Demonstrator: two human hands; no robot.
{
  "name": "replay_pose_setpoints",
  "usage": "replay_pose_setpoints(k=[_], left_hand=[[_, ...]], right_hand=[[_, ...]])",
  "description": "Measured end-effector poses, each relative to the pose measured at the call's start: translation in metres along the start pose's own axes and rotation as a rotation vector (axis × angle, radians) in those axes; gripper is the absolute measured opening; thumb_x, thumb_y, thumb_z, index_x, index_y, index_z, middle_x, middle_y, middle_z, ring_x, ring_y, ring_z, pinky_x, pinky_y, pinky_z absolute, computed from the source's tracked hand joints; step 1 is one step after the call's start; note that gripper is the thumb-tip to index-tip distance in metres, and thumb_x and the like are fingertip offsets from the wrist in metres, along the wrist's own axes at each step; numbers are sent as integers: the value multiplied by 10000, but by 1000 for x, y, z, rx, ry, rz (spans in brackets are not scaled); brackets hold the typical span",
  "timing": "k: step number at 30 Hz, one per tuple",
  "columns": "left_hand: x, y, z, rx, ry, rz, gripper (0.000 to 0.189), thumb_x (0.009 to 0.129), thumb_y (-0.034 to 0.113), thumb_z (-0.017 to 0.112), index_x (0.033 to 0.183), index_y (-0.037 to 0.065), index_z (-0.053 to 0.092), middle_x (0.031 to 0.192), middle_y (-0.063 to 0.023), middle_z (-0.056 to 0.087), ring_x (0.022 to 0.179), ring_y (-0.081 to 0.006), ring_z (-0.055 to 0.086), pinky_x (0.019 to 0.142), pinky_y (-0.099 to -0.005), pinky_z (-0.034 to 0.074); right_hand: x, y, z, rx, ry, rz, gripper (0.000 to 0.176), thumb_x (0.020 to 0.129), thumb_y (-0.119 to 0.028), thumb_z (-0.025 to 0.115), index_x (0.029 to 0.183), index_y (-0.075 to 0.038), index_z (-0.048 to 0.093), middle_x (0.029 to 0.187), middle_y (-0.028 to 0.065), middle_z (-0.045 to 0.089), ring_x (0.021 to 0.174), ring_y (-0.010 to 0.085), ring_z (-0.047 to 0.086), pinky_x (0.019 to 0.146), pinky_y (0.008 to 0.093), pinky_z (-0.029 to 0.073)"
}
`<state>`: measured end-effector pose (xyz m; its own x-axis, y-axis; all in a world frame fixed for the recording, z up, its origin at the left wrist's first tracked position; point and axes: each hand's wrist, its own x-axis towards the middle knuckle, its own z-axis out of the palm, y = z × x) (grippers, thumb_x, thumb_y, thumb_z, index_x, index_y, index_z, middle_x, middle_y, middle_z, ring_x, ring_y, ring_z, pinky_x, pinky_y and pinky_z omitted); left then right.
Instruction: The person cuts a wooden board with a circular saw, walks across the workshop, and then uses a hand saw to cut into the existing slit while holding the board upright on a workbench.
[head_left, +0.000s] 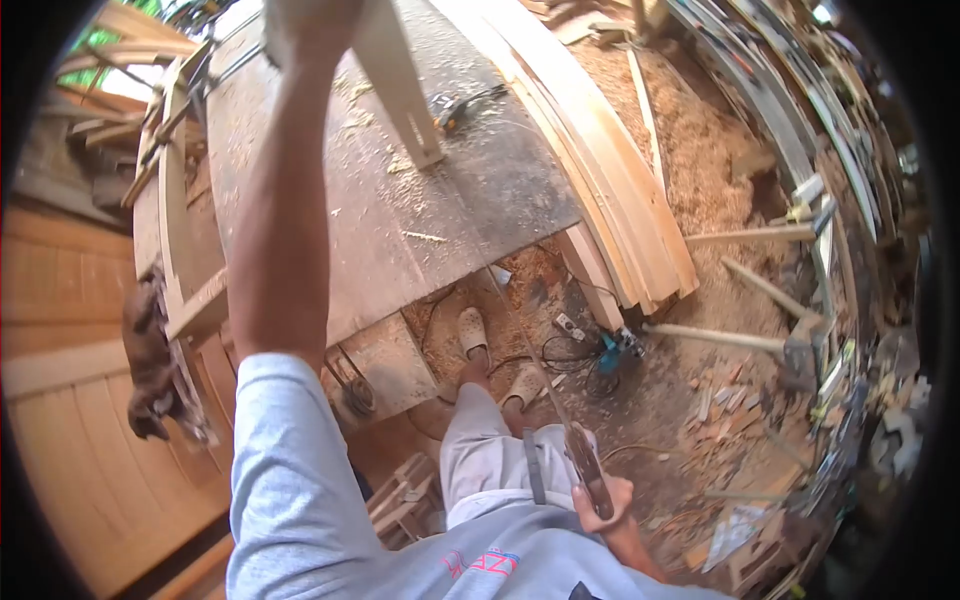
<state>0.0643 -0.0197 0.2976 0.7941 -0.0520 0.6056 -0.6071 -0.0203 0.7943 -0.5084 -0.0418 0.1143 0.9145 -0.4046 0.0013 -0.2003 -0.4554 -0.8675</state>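
My right hand (pixel 612 505) is wrapped round the brown handle (pixel 588 478) of a handsaw, low in front of my body. The saw's thin blade (pixel 527 345) points up and away, seen nearly edge-on, its far end at the workbench's near edge. My left arm stretches far forward over the workbench (pixel 370 235). My left hand (pixel 312 22) is cut off by the top of the view, fingers hidden, right beside a pale tapered board (pixel 393 85) with a slot near its end. A black and yellow tool (pixel 455 108) lies next to that board among shavings.
Long planks (pixel 590 140) lie stacked along the bench's right side. A teal power tool (pixel 610 355) and cords are on the floor by my feet. Offcuts (pixel 735 410) and sawdust cover the ground at right. A brown dog (pixel 148 360) is at left, by wooden panels (pixel 90 430).
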Motion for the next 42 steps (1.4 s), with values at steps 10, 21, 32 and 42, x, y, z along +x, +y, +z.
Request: replay_pose_setpoints(k=[10,21,32,42], left_hand=[[6,-14,-3,-45,-22,12,240,847,170,775,953,-22,678,678,-79,677,552,-153,654,495,-301,516],[-4,20,-6,194,14,-45,255,826,163,727,966,-43,674,677,-88,678,561,-164,660,519,-304,510],[14,-11,-2,-1,15,-19,209,850,173,739,803,-23,686,610,-77,646,523,-160,633,494,-307,493],[8,-16,-2,-20,-9,-3,234,858,166,743,986,-31,736,720,-69,715,645,-137,686,611,-275,537]], right_hand=[[196,16,108,292,72,-12,113,879,-79,682,808,-24,613,605,80,575,505,181,596,481,339,447],[123,-2,53,133,54,-152,69,818,1,710,855,6,652,632,109,626,531,225,654,480,344,489],[34,5,13,-30,-26,-133,80,761,2,714,837,-7,690,624,120,609,482,274,611,447,378,475],[208,23,116,287,143,-190,63,842,-54,690,854,-27,634,651,126,611,528,280,644,484,372,491]])
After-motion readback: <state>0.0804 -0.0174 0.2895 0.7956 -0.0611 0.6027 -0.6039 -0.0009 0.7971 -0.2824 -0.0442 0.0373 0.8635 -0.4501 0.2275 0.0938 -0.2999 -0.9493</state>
